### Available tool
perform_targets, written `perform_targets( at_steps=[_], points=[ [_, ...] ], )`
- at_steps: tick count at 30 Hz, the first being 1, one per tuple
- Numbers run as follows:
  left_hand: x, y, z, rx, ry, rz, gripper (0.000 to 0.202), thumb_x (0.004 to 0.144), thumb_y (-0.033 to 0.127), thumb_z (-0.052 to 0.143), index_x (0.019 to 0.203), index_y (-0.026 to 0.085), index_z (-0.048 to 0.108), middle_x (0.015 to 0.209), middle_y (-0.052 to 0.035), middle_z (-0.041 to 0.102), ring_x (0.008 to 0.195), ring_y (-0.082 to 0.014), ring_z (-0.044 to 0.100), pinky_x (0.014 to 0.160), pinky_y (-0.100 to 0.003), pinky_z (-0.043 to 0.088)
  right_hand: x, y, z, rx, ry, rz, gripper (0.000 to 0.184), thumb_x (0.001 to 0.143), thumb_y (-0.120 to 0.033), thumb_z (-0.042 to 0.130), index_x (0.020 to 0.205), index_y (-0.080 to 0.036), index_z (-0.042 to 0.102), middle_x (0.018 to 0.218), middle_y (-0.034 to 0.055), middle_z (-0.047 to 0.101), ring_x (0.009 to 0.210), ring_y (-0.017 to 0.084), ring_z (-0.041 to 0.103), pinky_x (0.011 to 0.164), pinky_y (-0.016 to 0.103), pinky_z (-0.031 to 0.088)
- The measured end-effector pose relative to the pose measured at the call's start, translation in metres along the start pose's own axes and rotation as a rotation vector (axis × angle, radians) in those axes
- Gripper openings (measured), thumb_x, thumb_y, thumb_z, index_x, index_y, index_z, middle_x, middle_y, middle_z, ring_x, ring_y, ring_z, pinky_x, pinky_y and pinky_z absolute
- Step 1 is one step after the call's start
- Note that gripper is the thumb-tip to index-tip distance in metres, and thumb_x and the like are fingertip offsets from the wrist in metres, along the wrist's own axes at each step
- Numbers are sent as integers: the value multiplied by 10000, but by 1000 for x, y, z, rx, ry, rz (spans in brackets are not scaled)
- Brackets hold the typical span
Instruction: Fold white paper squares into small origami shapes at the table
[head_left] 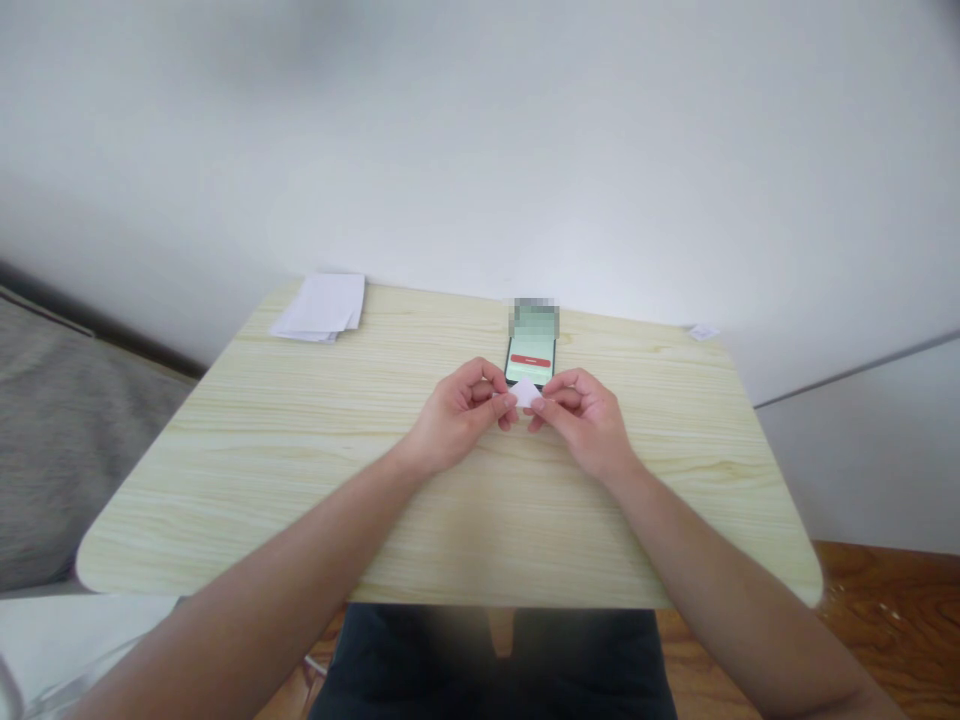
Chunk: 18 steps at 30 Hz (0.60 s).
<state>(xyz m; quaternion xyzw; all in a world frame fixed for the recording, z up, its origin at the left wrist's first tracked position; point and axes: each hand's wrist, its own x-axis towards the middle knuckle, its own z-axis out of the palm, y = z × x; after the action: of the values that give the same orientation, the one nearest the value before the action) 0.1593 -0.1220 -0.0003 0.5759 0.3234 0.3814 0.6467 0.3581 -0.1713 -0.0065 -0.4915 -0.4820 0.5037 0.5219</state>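
Between my two hands is a small piece of folded white paper (527, 392), its upper edge coming to a point. My left hand (466, 408) pinches its left corner between thumb and fingers. The right corner is pinched in the same way by my right hand (583, 415). Both hands are just above the table, in front of a phone (531, 350) with a light green screen and a red bar. The paper and fingers cover the phone's lower edge.
A stack of white paper sheets (319, 305) lies at the table's back left. Near the back right corner is a small folded paper (703, 332). The light wooden table (300, 470) meets a white wall (480, 150) behind. Grey fabric (75, 430) is at the left.
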Motion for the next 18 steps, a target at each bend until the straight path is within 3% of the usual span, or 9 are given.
perform_targets(
  at_steps=[3, 6, 10, 16, 18],
  points=[
    [-1, -2, -1, -2, -29, 4, 209, 922, 275, 712, 942, 180, 528, 749, -11, 712, 697, -138, 683, 697, -271, 534, 1, 1, -1, 39, -53, 29, 418, 791, -388, 852, 1119, -240, 640, 893, 21, 799, 746, 185, 755, 775, 349, 608],
    [-2, -3, -1, -2, -58, 13, 209, 923, 276, 713, 951, 180, 529, 772, -18, 719, 725, -141, 684, 714, -276, 533, 0, -2, -2, -1, -123, 37, 323, 812, -386, 832, 1062, -216, 719, 971, 53, 805, 813, 188, 748, 784, 335, 601],
    [-3, -1, -1, 25, -68, 8, 215, 918, 278, 722, 955, 180, 534, 763, -16, 711, 728, -141, 675, 706, -271, 519, -1, -6, -3, -140, -132, 42, 250, 862, -438, 773, 929, -198, 768, 875, 58, 797, 765, 187, 726, 742, 325, 580],
    [-4, -1, -2, 27, -102, -43, 283, 902, 300, 737, 1099, 185, 569, 806, -30, 736, 767, -158, 681, 750, -292, 524, -1, -8, -4, -150, -119, 41, 212, 883, -405, 748, 920, -196, 761, 819, 38, 778, 704, 169, 700, 674, 293, 546],
    [-4, -1, -3, 77, -107, -69, 261, 906, 346, 730, 1057, 161, 622, 818, -45, 732, 771, -159, 674, 748, -290, 516, -1, -8, -3, -150, -102, 42, 194, 885, -385, 746, 909, -192, 746, 778, 28, 765, 691, 163, 698, 673, 286, 540]
  ],
)
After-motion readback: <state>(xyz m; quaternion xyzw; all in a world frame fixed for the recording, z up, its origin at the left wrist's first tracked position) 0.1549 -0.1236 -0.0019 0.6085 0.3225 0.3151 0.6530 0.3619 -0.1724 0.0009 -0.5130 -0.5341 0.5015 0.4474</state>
